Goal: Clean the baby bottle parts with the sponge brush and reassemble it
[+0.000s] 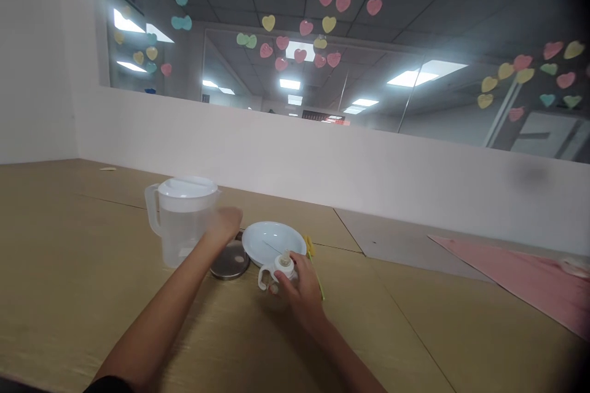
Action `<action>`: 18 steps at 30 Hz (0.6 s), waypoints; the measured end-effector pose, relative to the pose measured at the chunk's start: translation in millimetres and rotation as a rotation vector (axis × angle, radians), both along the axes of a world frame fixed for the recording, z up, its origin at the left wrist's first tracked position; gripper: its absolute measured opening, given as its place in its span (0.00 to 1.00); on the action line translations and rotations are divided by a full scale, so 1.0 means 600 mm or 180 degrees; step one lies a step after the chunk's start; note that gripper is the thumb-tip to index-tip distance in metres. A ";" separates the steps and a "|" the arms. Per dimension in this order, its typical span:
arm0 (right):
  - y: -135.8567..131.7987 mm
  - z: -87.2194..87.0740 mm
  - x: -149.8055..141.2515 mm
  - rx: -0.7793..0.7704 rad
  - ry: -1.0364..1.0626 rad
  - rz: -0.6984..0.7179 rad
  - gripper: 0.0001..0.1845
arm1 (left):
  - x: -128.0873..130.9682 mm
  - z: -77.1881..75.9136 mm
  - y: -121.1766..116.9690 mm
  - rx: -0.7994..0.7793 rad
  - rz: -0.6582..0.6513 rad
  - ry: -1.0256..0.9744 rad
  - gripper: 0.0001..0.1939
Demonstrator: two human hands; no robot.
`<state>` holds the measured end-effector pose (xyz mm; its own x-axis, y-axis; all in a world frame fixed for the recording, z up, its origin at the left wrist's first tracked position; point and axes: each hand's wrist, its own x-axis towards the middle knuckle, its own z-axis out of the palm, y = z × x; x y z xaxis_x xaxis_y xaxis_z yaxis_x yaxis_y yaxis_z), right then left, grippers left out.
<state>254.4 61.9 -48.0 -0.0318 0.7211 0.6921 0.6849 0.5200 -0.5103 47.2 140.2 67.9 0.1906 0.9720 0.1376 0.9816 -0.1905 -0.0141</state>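
Note:
My right hand (302, 291) is closed around a small baby bottle (279, 270) with white side handles and a teat on top, held just above the wooden table. My left hand (224, 224) reaches forward with its fingers curled against the side of a clear plastic pitcher (182, 221) that has a white lid and a handle on its left. Whether the left hand grips anything I cannot make out. A round metal lid (230, 262) lies flat under the left wrist. A white plate (273, 241) sits just beyond the bottle.
The wooden table (69, 282) runs to a low white wall (322, 159) below a window with heart stickers. A yellow-green item (310, 247) pokes out at the plate's right edge. A pink mat (530, 288) lies at the far right.

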 end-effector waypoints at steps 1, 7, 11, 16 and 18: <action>-0.001 0.000 0.001 0.0002 0.0018 0.0017 0.25 | -0.001 0.017 -0.019 0.0093 -0.0046 -0.0011 0.15; -0.005 0.008 0.009 0.0190 0.0317 0.0088 0.32 | 0.013 0.074 -0.118 0.0493 -0.1518 -0.0930 0.20; -0.008 0.013 0.010 0.0186 0.0343 0.0196 0.35 | 0.039 0.065 -0.133 -0.0060 -0.2157 -0.1213 0.20; -0.009 0.010 0.007 0.0033 0.0206 0.0281 0.30 | 0.059 0.047 -0.121 -0.0526 -0.2298 -0.0946 0.19; -0.008 0.008 0.005 -0.0046 0.0175 0.0264 0.27 | 0.061 0.041 -0.113 -0.0581 -0.2331 -0.0923 0.18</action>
<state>257.7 57.4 -43.4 -0.0540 0.7274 0.6841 0.6106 0.5661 -0.5538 83.8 72.1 92.3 0.7687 0.6261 0.1305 0.5666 -0.7613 0.3153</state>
